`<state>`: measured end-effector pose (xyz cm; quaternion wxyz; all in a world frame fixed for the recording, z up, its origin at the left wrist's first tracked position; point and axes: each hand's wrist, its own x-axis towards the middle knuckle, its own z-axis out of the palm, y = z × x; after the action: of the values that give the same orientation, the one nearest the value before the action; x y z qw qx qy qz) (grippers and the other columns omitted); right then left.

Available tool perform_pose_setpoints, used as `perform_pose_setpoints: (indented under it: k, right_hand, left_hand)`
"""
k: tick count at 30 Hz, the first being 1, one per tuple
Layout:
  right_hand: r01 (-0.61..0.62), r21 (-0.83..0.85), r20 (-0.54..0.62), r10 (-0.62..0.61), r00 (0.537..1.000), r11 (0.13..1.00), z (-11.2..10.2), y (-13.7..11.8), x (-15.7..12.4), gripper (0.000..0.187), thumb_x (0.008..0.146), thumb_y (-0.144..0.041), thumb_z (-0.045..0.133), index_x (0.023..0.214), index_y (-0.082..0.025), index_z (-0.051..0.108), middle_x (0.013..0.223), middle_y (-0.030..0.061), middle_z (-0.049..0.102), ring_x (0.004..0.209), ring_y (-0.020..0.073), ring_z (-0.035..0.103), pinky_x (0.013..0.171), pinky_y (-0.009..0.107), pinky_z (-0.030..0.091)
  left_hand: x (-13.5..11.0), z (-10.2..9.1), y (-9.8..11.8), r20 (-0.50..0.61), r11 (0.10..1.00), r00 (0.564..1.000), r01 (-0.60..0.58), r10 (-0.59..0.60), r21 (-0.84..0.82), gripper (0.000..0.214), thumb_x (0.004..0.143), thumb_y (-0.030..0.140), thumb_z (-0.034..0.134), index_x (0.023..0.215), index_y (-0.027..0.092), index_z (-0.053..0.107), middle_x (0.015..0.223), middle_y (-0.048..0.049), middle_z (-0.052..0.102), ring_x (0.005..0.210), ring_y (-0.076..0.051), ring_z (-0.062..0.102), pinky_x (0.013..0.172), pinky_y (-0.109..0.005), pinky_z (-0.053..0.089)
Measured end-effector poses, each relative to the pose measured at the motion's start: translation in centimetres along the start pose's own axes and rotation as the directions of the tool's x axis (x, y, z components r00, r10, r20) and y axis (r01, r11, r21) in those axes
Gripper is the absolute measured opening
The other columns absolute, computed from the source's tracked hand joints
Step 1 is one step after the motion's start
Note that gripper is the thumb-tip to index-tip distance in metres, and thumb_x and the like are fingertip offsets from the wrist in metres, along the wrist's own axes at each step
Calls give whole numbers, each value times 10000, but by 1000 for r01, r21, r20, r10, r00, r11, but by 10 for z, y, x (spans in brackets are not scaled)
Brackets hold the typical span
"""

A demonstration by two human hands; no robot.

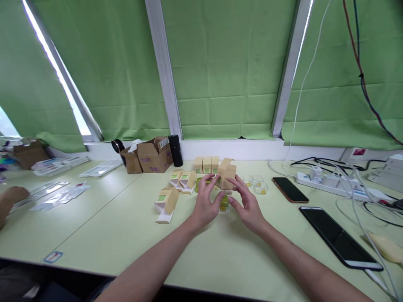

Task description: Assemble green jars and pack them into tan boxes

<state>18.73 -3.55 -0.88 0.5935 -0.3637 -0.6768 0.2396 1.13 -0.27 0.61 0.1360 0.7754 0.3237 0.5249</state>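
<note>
My left hand (206,201) and my right hand (247,203) meet over the pale green table (94,235), both pinching a small tan carton (227,174) with its top flap open. Just under the carton stands a small yellow-green bottle (224,204) between my fingers. Behind it is a row of three closed tan cartons (206,165). To the left lie open cartons with green labels (182,179), and another open one (166,203) lies nearer to me.
Brown cardboard boxes (154,156) and a black cylinder (175,150) stand by the window sill. Small clear containers (258,184), two phones (289,189) (340,237), a power strip (330,180) and cables lie on the right. Another person's hand (11,199) rests at far left near plastic packets (59,195).
</note>
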Motion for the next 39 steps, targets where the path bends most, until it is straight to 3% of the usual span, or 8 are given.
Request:
perform_pose_setpoints:
  k: [5, 8, 12, 18, 23, 28, 33, 39]
  right_hand:
    - [96, -16, 50, -95, 994, 995, 0, -10, -2, 610, 984, -383, 598, 1556, -369, 387, 1683, 58, 312, 1551, 281, 297, 1224, 546, 342]
    - [161, -72, 100, -154, 983, 984, 0, -14, -2, 597, 998, -356, 563, 1562, -377, 371, 1666, 40, 354, 1560, 274, 274, 1239, 562, 317]
    - [232, -141, 176, -206, 962, 962, -1, -17, -4, 556, 1006, -315, 538, 1545, -373, 411, 1641, 22, 406, 1576, 271, 234, 1243, 569, 315]
    - [272, -167, 209, -235, 949, 948, 2, -11, -9, 535, 1003, -242, 506, 1526, -334, 451, 1560, 53, 516, 1517, 264, 377, 1235, 550, 348]
    - [186, -373, 127, -148, 981, 909, 3, 2, -7, 431, 934, -177, 557, 1349, -279, 608, 1418, 88, 621, 1408, 279, 481, 1134, 514, 475]
    - [111, -568, 215, 16, 977, 816, 3, 11, -5, 475, 881, -181, 625, 1352, -236, 584, 1364, 89, 660, 1374, 327, 451, 1037, 514, 525]
    - [78, -657, 228, 100, 968, 750, 0, 8, -1, 335, 866, -166, 655, 1194, -237, 662, 1173, 81, 738, 1282, 309, 519, 974, 442, 520]
    - [-57, -798, 97, 221, 970, 600, -10, 0, 9, 270, 820, -184, 700, 1084, -241, 711, 1065, 92, 729, 1158, 285, 595, 792, 346, 486]
  left_hand:
    - [3, 0, -6, -43, 998, 998, 53, -55, -40, 439, 986, 377, 583, 1402, 239, 567, 1385, -142, 533, 1353, -298, 484, 1154, -502, 403]
    - [2, 2, -9, -82, 989, 988, 121, -128, -86, 448, 964, 406, 613, 1366, 213, 576, 1380, -153, 560, 1322, -306, 515, 1120, -490, 425]
    - [2, 2, -10, -117, 955, 957, 246, -266, -164, 614, 904, 456, 693, 1427, 191, 509, 1377, -167, 579, 1301, -310, 541, 1103, -472, 424]
    - [7, -1, -11, -109, 892, 931, 293, -348, -343, 584, 884, 443, 704, 1375, 207, 493, 1241, -126, 671, 1141, -271, 626, 983, -410, 446]
    - [13, -4, -21, -151, 844, 898, 315, -413, -435, 533, 787, 353, 768, 1240, 197, 534, 1186, -105, 677, 1061, -244, 623, 929, -373, 447]
    - [15, -5, -27, -126, 786, 865, 369, -485, -495, 543, 634, 213, 819, 1113, 196, 564, 1131, -78, 670, 1057, -239, 627, 945, -375, 478]
    - [15, -5, -31, -75, 766, 839, 452, -540, -457, 534, 569, 127, 788, 1055, 194, 580, 1097, -66, 681, 981, -221, 649, 865, -353, 514]
    - [13, -1, -43, 25, 787, 833, 531, -552, -314, 527, 495, 15, 747, 980, 166, 608, 977, -56, 711, 931, -236, 679, 837, -363, 534]
